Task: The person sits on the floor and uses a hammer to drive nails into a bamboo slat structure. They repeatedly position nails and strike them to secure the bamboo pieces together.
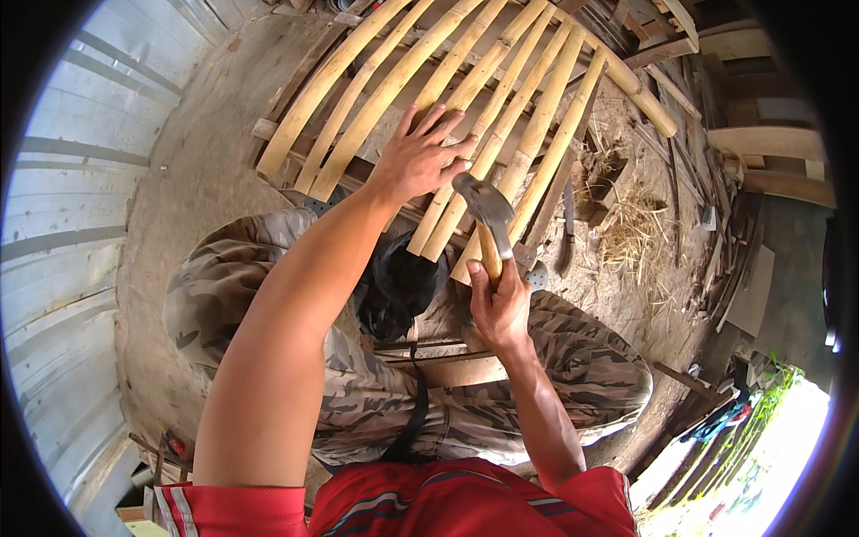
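My right hand (501,304) grips the wooden handle of a hammer (488,215), whose metal head is raised just over the near ends of several pale bamboo slats (528,134). The slats lie side by side across wooden crosspieces (358,170) on the ground in front of me. My left hand (420,157) presses flat, fingers spread, on the middle slats just left of the hammer head. I am squatting, with my camouflage-trousered knees (582,358) on either side.
A knife-like blade (566,237) lies on the dirt to the right of the slats, beside straw and wood scraps (635,233). Stacked planks (769,134) stand at the right. A corrugated metal wall (80,179) curves along the left.
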{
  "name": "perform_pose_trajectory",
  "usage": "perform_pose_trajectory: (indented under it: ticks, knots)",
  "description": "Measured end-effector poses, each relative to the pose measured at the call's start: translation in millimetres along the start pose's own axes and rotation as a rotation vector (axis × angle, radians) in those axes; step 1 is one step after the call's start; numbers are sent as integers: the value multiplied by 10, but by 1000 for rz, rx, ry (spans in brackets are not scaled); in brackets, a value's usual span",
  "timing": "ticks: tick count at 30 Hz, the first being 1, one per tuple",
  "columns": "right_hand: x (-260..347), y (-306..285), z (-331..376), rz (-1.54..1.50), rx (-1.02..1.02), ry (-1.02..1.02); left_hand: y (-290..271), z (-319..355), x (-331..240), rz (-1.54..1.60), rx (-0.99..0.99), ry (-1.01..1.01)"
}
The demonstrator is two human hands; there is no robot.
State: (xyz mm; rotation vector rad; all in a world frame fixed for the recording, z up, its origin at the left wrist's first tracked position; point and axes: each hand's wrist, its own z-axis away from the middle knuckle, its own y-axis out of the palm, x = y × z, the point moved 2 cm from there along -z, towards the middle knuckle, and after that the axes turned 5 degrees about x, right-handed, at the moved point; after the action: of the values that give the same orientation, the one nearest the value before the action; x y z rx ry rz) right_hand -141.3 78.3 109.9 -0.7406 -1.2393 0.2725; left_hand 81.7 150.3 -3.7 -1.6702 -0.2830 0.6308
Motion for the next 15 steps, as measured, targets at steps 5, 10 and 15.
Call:
perform_pose_trajectory:
  ticks: [5,10,15]
  knots:
    - [-565,197,-51,108,161,155,59,-3,-2,-2,-24,17]
    - [-68,-35,-44,12,38,43,36,10,45,-26,7,-4]
    - [-623,198,-14,487,101,-171,41,-56,18,-7,38,10]
